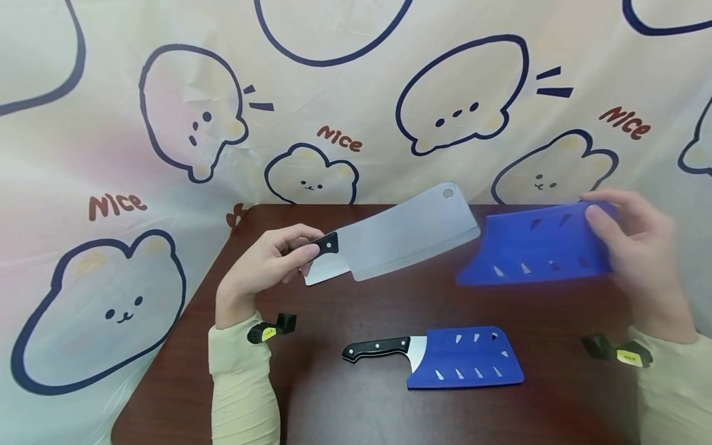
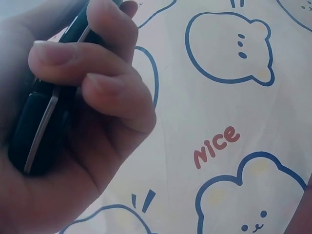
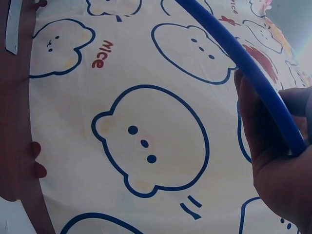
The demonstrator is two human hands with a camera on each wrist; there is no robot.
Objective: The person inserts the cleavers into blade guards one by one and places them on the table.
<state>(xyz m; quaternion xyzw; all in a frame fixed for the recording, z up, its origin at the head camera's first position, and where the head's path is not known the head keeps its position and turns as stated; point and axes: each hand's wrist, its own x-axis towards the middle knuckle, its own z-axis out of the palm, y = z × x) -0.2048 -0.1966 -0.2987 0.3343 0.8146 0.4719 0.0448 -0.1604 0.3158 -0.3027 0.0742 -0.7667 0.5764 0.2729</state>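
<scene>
My left hand grips a cleaver by its black riveted handle, and the bare, broad blade points up to the right, with a round hole near its tip. In the left wrist view, curled fingers wrap the dark handle with its metal tang line. My right hand pinches a blue slotted blade sheath by its right end, thumb in front. The sheath's left end is close to the cleaver's tip but apart from it. Seen edge-on in the right wrist view, the sheath lies between thumb and fingers.
A second cleaver with a black handle lies on the brown table, its blade inside a blue sheath. Behind the raised cleaver shows a partly hidden pale metal piece. A cartoon-printed cloth hangs behind the table.
</scene>
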